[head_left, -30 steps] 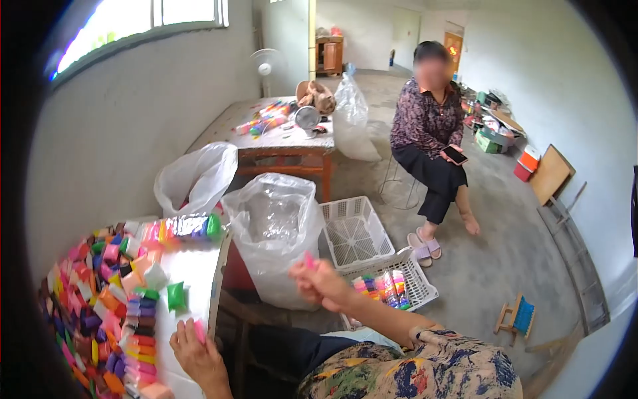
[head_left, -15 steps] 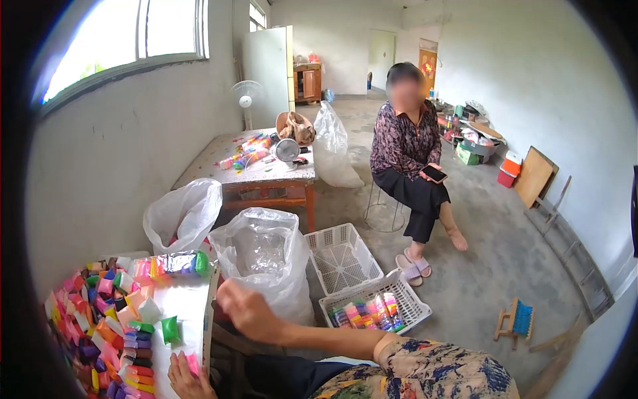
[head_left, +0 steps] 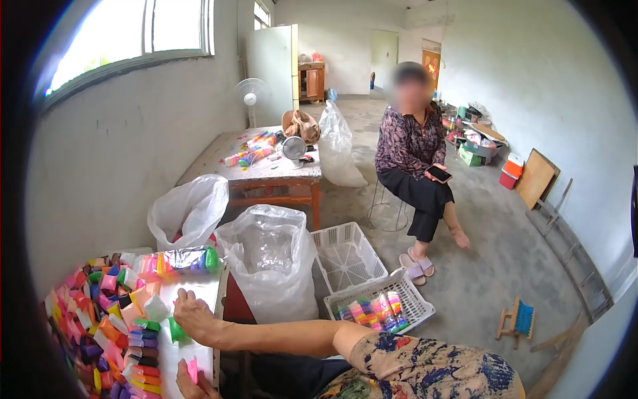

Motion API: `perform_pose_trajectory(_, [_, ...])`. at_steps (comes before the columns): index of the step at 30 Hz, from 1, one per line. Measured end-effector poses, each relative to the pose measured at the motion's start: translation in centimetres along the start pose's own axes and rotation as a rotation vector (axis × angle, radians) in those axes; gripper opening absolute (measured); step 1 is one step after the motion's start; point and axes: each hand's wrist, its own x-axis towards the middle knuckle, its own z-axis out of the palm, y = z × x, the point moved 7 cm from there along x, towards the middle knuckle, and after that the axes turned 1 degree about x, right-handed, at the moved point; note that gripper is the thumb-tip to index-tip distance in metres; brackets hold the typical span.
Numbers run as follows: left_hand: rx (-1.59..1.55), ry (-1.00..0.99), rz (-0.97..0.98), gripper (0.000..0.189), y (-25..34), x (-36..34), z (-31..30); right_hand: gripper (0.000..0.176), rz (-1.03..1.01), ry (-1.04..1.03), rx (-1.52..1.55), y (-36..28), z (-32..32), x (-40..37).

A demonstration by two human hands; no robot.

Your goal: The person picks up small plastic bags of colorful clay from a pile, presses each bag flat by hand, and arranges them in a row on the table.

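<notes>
My left hand (head_left: 193, 384) is low on the white board (head_left: 207, 292), closed with a small pink packet (head_left: 193, 370) between thumb and fingers. Just above it, my right hand (head_left: 194, 316) reaches over the board with its fingers bent and drawn together; what their tips hold is too small to make out. A green packet (head_left: 177, 330) lies on the board, partly beneath the right hand. Left of it are a stacked row of coloured packets (head_left: 142, 352) and a large heap of loose ones (head_left: 86, 319). A clear pack of coloured pieces (head_left: 179, 260) lies along the far edge.
Two open plastic sacks (head_left: 266, 266) (head_left: 189, 209) stand beyond the board. A white crate (head_left: 349, 256) sits behind another crate (head_left: 419, 307) containing filled packs. A person (head_left: 412, 146) sits on a stool holding a phone. Behind is a table (head_left: 226, 169) with a small fan.
My right hand has moved left from beyond the board's edge to above the board near the green packet. My left hand stays low with the pink packet, which now stands more upright.
</notes>
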Motion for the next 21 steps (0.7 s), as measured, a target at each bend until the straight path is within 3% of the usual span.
perform_pose_trajectory(10, [-0.529,0.030,-0.417,0.021,-2.1,-0.7,-0.2,0.019,0.030,0.054,-0.048,0.1,5.1,1.0])
perform_pose_trajectory(14, [-0.700,0.020,-0.491,0.023,-3.1,-1.4,0.2,0.020,0.088,0.035,-0.055,0.7,5.6,1.3])
perform_pose_trajectory(18, [-1.000,0.082,-0.628,0.024,-8.4,-2.0,3.2,0.021,0.083,0.082,-0.072,1.0,5.8,1.0])
perform_pose_trajectory(19, [-0.967,0.176,-0.599,0.010,-7.0,-2.2,3.0,0.022,0.076,0.043,-0.040,1.4,7.8,1.1])
perform_pose_trajectory(20, [-1.105,0.078,-0.529,0.022,-8.3,-2.4,3.6,0.019,0.012,0.133,-0.101,1.6,8.1,0.9])
perform_pose_trajectory(21, [-0.948,0.094,-0.595,0.012,-7.3,-1.7,2.5,0.017,-0.024,0.148,-0.143,1.7,8.1,0.8])
